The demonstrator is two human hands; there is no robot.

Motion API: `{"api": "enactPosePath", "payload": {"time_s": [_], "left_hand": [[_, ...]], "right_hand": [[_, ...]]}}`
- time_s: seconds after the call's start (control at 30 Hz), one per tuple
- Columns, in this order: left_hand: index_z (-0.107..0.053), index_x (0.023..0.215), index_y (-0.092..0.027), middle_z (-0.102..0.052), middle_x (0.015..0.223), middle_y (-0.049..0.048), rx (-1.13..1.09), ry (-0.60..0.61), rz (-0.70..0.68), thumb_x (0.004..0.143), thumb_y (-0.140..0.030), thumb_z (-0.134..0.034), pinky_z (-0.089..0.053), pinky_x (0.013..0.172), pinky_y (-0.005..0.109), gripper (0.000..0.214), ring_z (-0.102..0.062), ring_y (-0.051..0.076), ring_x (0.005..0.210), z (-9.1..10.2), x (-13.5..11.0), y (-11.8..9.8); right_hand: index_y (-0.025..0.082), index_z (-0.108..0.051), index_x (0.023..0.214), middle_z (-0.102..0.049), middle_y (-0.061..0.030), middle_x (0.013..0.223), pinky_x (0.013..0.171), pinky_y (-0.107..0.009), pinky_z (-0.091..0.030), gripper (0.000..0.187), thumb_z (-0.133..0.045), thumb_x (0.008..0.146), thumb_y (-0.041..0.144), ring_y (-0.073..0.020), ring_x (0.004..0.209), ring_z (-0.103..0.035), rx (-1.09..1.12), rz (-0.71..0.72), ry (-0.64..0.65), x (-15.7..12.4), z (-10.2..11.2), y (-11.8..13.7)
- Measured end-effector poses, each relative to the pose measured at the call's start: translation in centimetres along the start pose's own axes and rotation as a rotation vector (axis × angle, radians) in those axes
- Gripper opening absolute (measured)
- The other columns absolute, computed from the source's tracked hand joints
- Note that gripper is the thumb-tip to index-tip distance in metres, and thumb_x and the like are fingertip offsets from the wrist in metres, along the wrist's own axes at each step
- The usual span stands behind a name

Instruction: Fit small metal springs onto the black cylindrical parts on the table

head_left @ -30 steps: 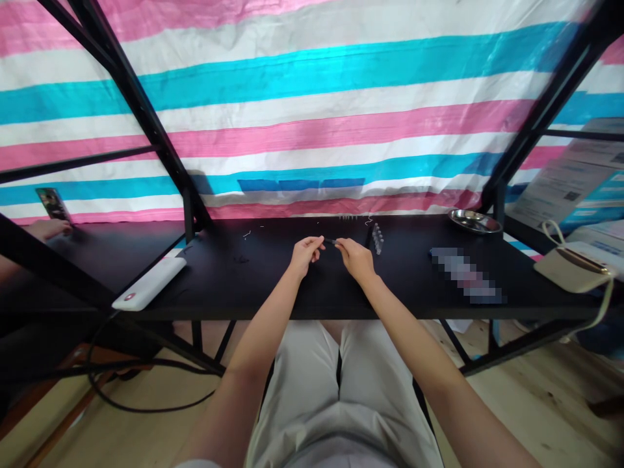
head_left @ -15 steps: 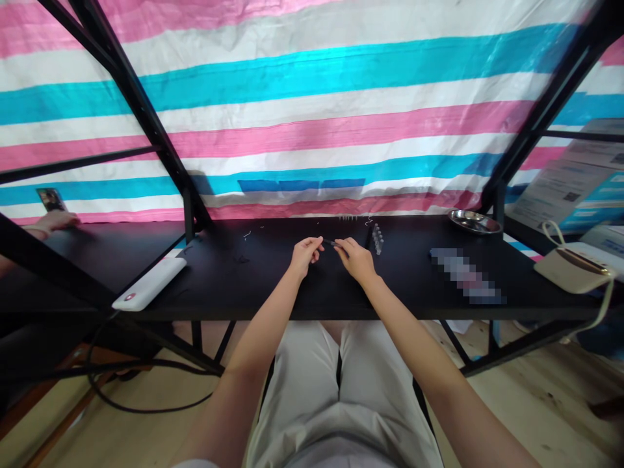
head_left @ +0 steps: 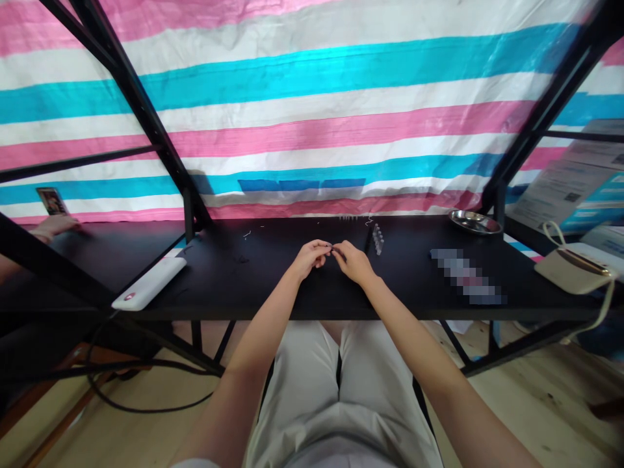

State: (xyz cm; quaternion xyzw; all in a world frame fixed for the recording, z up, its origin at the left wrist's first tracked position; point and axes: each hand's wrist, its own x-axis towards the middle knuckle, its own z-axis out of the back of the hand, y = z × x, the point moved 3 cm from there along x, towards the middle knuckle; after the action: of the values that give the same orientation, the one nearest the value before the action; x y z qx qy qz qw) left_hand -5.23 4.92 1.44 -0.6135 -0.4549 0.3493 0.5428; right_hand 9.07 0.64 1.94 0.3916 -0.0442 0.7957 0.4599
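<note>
Above the middle of the black table [head_left: 273, 286], my left hand [head_left: 309, 257] and my right hand [head_left: 355, 261] meet at the fingertips. Both are closed in a pinch on a small, thin dark piece [head_left: 332, 248], mostly covered by the fingers, so its kind cannot be made out. Just right of my right hand stands a row of small grey peg-like pieces [head_left: 377, 239]. A similar row [head_left: 348, 218] lies at the table's back edge, beside a curl of white thread [head_left: 369, 221].
A white oblong device [head_left: 149, 284] lies at the left and a shiny metal dish [head_left: 474, 222] at the back right. Further right are a pixelated object [head_left: 468, 276] and a cream bag [head_left: 572, 268]. Another person's hand [head_left: 56, 225] rests on the neighbouring table, left of the black frame.
My hands have come closer together, the left shifting slightly right, and the fingers now cover more of the dark piece. The card by the other person's hand has shifted slightly.
</note>
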Motion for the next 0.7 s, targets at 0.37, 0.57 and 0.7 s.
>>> {"api": "enactPosePath", "payload": {"time_s": [0.37,0.57,0.7], "left_hand": [[-0.052,0.079,-0.013,-0.057,0.055,-0.0001,0.0,0.114,0.097,0.071,-0.025,-0.061,-0.022,0.032,0.016,0.018,-0.046,0.006,0.035,-0.6,-0.5,0.0],[-0.051,0.078,-0.014,-0.057,0.056,-0.0006,0.011,0.007,0.086,0.07,-0.027,-0.06,-0.022,0.031,0.016,0.018,-0.044,0.005,0.033,0.1,0.2,0.4],[-0.051,0.077,-0.014,-0.057,0.056,-0.0007,0.008,-0.025,0.08,0.07,-0.027,-0.06,-0.022,0.031,0.016,0.018,-0.044,0.005,0.033,0.2,0.2,0.2]], "right_hand": [[0.018,-0.059,0.084,-0.06,-0.0015,0.075,0.061,-0.021,-0.036,0.014,-0.047,0.084,0.023,-0.0108,0.064,-0.052,0.118,-0.09,0.252,0.0,-1.2,-0.9],[0.018,-0.059,0.084,-0.063,-0.0032,0.075,0.061,-0.021,-0.035,0.02,-0.045,0.086,0.032,-0.0133,0.068,-0.057,-0.022,-0.316,0.251,-0.5,0.1,-1.8],[0.018,-0.061,0.089,-0.065,-0.007,0.081,0.063,-0.024,-0.037,0.024,-0.043,0.086,0.035,-0.0176,0.075,-0.06,-0.204,-0.585,0.243,-1.4,1.4,-3.2]]}}
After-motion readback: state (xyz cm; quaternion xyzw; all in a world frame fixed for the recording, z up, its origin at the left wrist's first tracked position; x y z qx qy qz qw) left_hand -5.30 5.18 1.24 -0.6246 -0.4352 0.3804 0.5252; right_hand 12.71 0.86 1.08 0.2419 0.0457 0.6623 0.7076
